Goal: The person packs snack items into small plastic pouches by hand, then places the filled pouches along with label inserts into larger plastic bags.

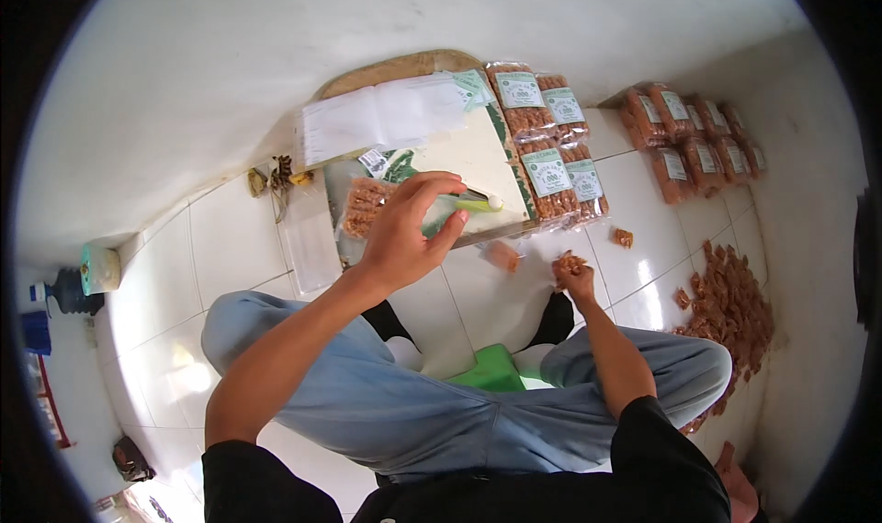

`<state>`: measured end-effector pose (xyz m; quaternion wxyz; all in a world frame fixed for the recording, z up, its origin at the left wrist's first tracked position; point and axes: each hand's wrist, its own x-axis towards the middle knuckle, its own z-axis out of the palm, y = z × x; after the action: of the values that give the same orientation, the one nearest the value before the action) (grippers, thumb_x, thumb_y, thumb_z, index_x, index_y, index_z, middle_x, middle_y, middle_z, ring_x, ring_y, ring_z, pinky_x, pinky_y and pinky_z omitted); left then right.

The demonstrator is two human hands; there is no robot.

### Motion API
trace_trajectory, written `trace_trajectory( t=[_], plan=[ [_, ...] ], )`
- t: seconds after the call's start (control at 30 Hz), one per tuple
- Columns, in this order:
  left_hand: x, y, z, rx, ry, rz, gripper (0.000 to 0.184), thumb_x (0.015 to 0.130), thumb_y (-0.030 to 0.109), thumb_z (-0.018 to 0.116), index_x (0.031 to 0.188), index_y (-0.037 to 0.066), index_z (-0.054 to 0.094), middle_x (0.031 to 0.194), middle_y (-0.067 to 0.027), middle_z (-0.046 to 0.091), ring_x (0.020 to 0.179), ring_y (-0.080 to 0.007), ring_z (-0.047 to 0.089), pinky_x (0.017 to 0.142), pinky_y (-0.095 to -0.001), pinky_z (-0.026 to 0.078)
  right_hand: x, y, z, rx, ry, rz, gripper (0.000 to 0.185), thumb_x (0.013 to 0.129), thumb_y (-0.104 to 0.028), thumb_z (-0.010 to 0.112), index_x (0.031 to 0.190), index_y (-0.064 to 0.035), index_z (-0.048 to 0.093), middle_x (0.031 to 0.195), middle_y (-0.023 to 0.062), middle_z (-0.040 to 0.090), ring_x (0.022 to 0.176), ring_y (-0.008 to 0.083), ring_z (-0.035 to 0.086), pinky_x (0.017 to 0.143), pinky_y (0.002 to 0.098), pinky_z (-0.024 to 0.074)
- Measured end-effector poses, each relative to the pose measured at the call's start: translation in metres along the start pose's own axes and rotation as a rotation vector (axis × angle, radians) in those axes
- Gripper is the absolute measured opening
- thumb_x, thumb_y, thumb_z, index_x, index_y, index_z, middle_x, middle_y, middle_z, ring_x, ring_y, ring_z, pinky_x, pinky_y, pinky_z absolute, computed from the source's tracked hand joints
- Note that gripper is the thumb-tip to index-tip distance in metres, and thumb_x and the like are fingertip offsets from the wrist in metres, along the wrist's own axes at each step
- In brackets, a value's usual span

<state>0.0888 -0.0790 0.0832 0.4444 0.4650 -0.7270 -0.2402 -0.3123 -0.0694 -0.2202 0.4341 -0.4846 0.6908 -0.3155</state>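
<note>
My left hand (413, 224) hovers over the low table (469, 160), its thumb and fingers curved apart with nothing visible between them. Just beyond the fingertips lies a small green item with a white end (482, 202); its kind is unclear. Partly behind this hand is a clear pack of brown snacks (366, 202). Down by the floor, my right hand (577, 284) is closed around small wrapped brown snacks (568, 264). A clear plastic bag (501, 255) with some brown snacks in it sits at the table's near edge, to the left of my right hand.
White sheets (381, 114) and green labels (471, 89) lie at the table's back. Labelled snack packs (549, 172) line its right side, with more packs (706, 160) by the wall. Loose wrapped snacks (730, 307) are heaped at right. A green stool (491, 369) is between my legs.
</note>
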Motion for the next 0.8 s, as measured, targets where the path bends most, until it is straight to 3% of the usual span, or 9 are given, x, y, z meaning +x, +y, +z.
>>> trace_trajectory(
  t=[0.03,0.13,0.23,0.3,0.37,0.43,0.57,0.6,0.8],
  plan=[
    [0.001,-0.001,-0.002,0.014,0.000,0.002,0.026,0.087,0.015,0.068,0.110,0.005,0.062,0.116,-0.0101,0.063,0.107,-0.0288,0.061,0.090,-0.0367,0.050,-0.015,-0.052,-0.003,0.155,0.036,0.072,0.022,0.080,-0.017,0.075,0.089,0.0001,0.065,0.069,0.0015,0.062,0.072,0.0096,0.063,0.066,0.0276,0.0525],
    [0.001,-0.002,-0.011,0.039,0.001,-0.044,0.027,0.088,0.017,0.067,0.112,0.004,0.061,0.116,-0.0099,0.063,0.107,-0.0258,0.062,0.092,-0.0367,0.050,0.024,-0.067,-0.003,0.168,0.160,-0.084,0.031,0.082,-0.020,0.075,0.102,-0.0003,0.064,0.093,0.0064,0.056,0.083,0.0148,0.062,0.065,0.0288,0.0541],
    [0.003,0.001,-0.018,-0.219,-0.010,-0.384,0.032,0.093,0.018,0.064,0.120,0.002,0.059,0.124,-0.0110,0.059,0.115,-0.0226,0.057,0.095,-0.0347,0.049,0.019,-0.175,-0.003,0.112,0.302,-0.379,0.045,0.081,-0.023,0.077,0.116,-0.0015,0.061,0.118,0.0096,0.043,0.107,0.0214,0.056,0.071,0.0326,0.0569],
    [0.007,0.006,-0.022,-0.656,0.150,-0.840,0.043,0.096,0.029,0.061,0.126,-0.001,0.054,0.129,-0.0139,0.055,0.123,-0.0242,0.052,0.100,-0.0369,0.047,0.003,-0.246,-0.001,0.082,0.222,-0.441,0.045,0.080,-0.023,0.077,0.116,-0.0030,0.061,0.119,0.0106,0.044,0.110,0.0229,0.055,0.075,0.0344,0.0574],
    [0.003,0.005,-0.020,-0.664,0.117,-0.849,0.058,0.096,0.042,0.059,0.132,-0.002,0.048,0.132,-0.0160,0.051,0.127,-0.0257,0.048,0.104,-0.0396,0.043,-0.017,-0.297,0.006,0.052,0.135,-0.512,0.045,0.079,-0.023,0.077,0.116,-0.0045,0.062,0.120,0.0117,0.045,0.113,0.0243,0.054,0.080,0.0362,0.0578],
    [-0.002,0.012,-0.009,-0.936,0.217,-0.949,0.065,0.094,0.049,0.060,0.134,-0.001,0.046,0.133,-0.0160,0.052,0.126,-0.0271,0.049,0.106,-0.0414,0.042,-0.038,-0.333,0.020,-0.312,0.039,-0.856,0.043,0.077,-0.022,0.078,0.115,-0.0092,0.064,0.125,0.0154,0.045,0.110,0.0293,0.057,0.082,0.0379,0.0578],
    [-0.025,0.013,0.021,-1.524,0.427,-0.912,0.073,0.090,0.062,0.056,0.137,0.008,0.045,0.129,-0.0152,0.054,0.121,-0.0257,0.053,0.103,-0.0418,0.044,-0.099,-0.364,0.061,-0.161,-0.432,-0.734,0.050,0.064,-0.023,0.084,0.109,-0.0106,0.066,0.127,0.0195,0.047,0.107,0.0390,0.058,0.088,0.0446,0.0520],
    [-0.029,0.018,0.024,-1.517,0.444,-0.903,0.073,0.090,0.062,0.056,0.137,0.008,0.045,0.129,-0.0152,0.054,0.121,-0.0257,0.053,0.103,-0.0418,0.044,-0.111,-0.366,0.068,-0.287,-0.413,-0.886,0.054,0.063,-0.015,0.083,0.113,-0.0090,0.064,0.131,0.0215,0.045,0.115,0.0407,0.055,0.096,0.0469,0.0485],
    [-0.054,0.020,0.026,-1.580,0.496,-0.845,0.057,0.096,0.055,0.045,0.135,0.013,0.051,0.124,-0.0095,0.060,0.113,-0.0265,0.059,0.097,-0.0436,0.049,-0.148,-0.349,0.088,-0.414,-0.324,-0.897,0.066,0.070,-0.036,0.082,0.126,-0.0100,0.060,0.137,0.0244,0.043,0.124,0.0444,0.045,0.103,0.0503,0.0383]
  ],
)
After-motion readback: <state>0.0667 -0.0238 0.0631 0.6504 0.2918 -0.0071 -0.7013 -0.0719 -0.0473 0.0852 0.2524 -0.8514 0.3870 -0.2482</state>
